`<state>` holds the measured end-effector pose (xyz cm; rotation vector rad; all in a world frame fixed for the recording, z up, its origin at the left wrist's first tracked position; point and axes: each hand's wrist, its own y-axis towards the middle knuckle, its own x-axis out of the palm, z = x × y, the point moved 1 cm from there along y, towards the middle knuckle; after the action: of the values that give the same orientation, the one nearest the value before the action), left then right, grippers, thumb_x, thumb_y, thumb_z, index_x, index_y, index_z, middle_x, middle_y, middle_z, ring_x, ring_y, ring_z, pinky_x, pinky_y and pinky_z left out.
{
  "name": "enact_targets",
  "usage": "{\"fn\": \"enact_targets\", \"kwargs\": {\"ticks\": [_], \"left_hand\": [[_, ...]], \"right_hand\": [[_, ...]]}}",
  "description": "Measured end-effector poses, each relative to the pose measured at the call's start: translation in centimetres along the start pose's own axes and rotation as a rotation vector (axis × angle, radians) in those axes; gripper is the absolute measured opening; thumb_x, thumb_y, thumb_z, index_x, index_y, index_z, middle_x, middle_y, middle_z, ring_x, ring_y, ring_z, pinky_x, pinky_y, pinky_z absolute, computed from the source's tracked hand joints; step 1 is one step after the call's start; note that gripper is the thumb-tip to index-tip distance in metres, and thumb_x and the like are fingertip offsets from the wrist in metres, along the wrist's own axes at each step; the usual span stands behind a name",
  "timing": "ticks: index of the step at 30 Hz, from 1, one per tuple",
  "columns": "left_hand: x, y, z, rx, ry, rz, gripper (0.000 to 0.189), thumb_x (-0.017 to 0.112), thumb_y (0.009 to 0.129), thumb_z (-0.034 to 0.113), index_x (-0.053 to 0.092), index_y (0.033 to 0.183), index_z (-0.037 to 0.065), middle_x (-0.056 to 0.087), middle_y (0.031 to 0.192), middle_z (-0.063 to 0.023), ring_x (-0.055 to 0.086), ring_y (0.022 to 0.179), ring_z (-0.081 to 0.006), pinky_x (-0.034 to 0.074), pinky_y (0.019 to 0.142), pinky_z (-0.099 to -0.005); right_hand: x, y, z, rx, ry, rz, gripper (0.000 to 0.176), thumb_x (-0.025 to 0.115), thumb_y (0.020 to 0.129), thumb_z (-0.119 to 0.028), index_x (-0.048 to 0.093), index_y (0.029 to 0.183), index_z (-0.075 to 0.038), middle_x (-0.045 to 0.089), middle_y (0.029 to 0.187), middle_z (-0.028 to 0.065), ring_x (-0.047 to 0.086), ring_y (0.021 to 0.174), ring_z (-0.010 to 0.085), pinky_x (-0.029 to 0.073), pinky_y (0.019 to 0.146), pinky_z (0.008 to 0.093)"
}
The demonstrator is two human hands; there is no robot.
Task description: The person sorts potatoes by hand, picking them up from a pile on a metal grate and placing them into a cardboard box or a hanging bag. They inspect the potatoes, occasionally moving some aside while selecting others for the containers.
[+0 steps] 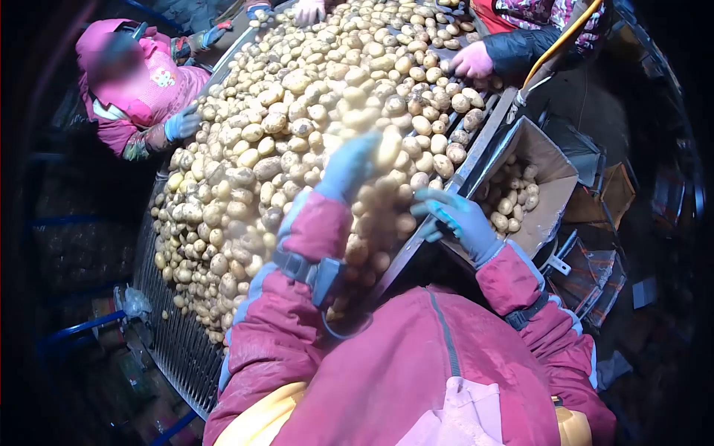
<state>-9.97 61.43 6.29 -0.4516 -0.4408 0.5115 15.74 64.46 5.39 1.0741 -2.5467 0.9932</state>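
Over the heap of potatoes (286, 134), my left hand (348, 169) wears a grey-blue glove and is smeared by motion. A blurred pale potato (389, 147) is at its fingers and appears gripped by them. My right hand (465, 221), in a grey-blue glove with turquoise patches, hovers at the metal side rail (467, 169) of the sorting table. Its fingers are stretched out and partly apart, and no potato shows in them. Beside that hand, past the rail, a cardboard-lined box (547, 175) holds several potatoes (513, 201).
At the left, a person in pink (152, 74) has a gloved hand (182, 123) on the heap's edge. Another person's pink glove (472, 59) touches potatoes at the upper right. A yellow hose (561, 41) runs near the rail. Bar grating (175, 342) shows at lower left.
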Motion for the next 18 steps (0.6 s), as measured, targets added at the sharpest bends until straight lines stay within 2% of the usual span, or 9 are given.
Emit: {"fn": "enact_targets", "kwargs": {"ticks": [3,4,5,7,9,10,13,15,18], "left_hand": [[1.4,-5.0,-2.2,-0.043,0.112,0.042,0.04,0.069,0.096,0.031,0.067,0.123,0.002,0.068,0.111,-0.0062,0.066,0.089,-0.0164,0.058,0.079,-0.0312],[1.5,-6.8,-3.0,0.037,0.157,-0.024,0.039,0.068,0.097,0.028,0.066,0.125,0.001,0.069,0.108,-0.0057,0.066,0.089,-0.0152,0.057,0.081,-0.0304],[1.7,-7.5,-4.7,-0.044,-0.015,-0.068,0.037,0.067,0.097,0.024,0.066,0.125,0.0,0.068,0.109,-0.0055,0.066,0.093,-0.016,0.056,0.084,-0.0296],[1.3,-9.2,-6.1,-0.011,-0.061,-0.08,0.037,0.067,0.098,0.025,0.066,0.127,0.002,0.068,0.11,-0.0049,0.065,0.093,-0.0147,0.054,0.084,-0.028],[-0.3,-9.6,-7.7,0.243,0.22,0.0,0.037,0.065,0.099,0.028,0.066,0.127,0.003,0.068,0.11,-0.0042,0.065,0.093,-0.0142,0.053,0.085,-0.0279],[-0.4,-10.1,-7.5,0.368,0.362,0.041,0.037,0.064,0.1,0.029,0.066,0.127,0.003,0.068,0.109,-0.0039,0.065,0.093,-0.0139,0.053,0.085,-0.0279],[0.3,-11.0,-6.5,0.392,0.524,0.019,0.038,0.062,0.101,0.032,0.067,0.126,0.004,0.068,0.106,-0.003,0.065,0.091,-0.0136,0.052,0.087,-0.0279],[2.1,-12.5,-6.3,0.174,0.349,-0.166,0.04,0.061,0.102,0.035,0.067,0.125,0.002,0.069,0.105,-0.0033,0.064,0.091,-0.012,0.053,0.081,-0.0256],[3.3,-13.3,-7.4,0.084,0.19,-0.141,0.037,0.063,0.102,0.031,0.068,0.125,0.002,0.071,0.105,-0.0037,0.065,0.088,-0.0103,0.053,0.077,-0.0241]], "right_hand": [[3.6,0.7,-1.9,-0.014,0.037,-0.008,0.049,0.07,0.098,-0.031,0.057,0.136,-0.003,0.069,0.115,0.0092,0.072,0.084,0.0174,0.06,0.072,0.0279],[4.1,1.3,-1.6,-0.049,0.005,-0.029,0.047,0.071,0.098,-0.03,0.058,0.134,-0.003,0.069,0.114,0.0084,0.072,0.085,0.0167,0.06,0.073,0.0278],[4.5,1.3,-1.5,-0.084,-0.026,-0.051,0.044,0.071,0.098,-0.029,0.06,0.132,-0.003,0.068,0.112,0.0077,0.071,0.086,0.0161,0.06,0.074,0.0278],[4.5,0.6,-1.4,-0.098,-0.088,-0.09,0.039,0.071,0.095,-0.023,0.061,0.127,-0.003,0.068,0.108,0.0058,0.068,0.091,0.0142,0.059,0.076,0.0276],[4.2,0.4,-0.5,-0.07,-0.139,-0.161,0.038,0.071,0.094,-0.019,0.061,0.128,-0.003,0.068,0.108,0.0053,0.067,0.092,0.0137,0.059,0.077,0.0277],[4.8,-0.5,-1.4,0.046,-0.123,-0.149,0.039,0.07,0.093,-0.016,0.061,0.128,-0.002,0.067,0.109,0.006,0.066,0.093,0.013,0.057,0.079,0.0272],[4.5,-1.3,-1.3,-0.002,-0.37,-0.235,0.037,0.07,0.092,-0.014,0.064,0.126,0.0,0.067,0.114,0.0065,0.066,0.095,0.0137,0.056,0.086,0.0283],[4.1,-1.8,-1.1,-0.03,-0.285,-0.346,0.035,0.07,0.092,-0.013,0.065,0.124,0.0,0.066,0.117,0.006,0.066,0.097,0.0143,0.056,0.089,0.0288],[3.8,-2.8,-0.8,0.034,-0.169,-0.387,0.033,0.069,0.091,-0.011,0.068,0.124,-0.002,0.066,0.12,0.0046,0.066,0.099,0.0151,0.056,0.092,0.0292]]}}
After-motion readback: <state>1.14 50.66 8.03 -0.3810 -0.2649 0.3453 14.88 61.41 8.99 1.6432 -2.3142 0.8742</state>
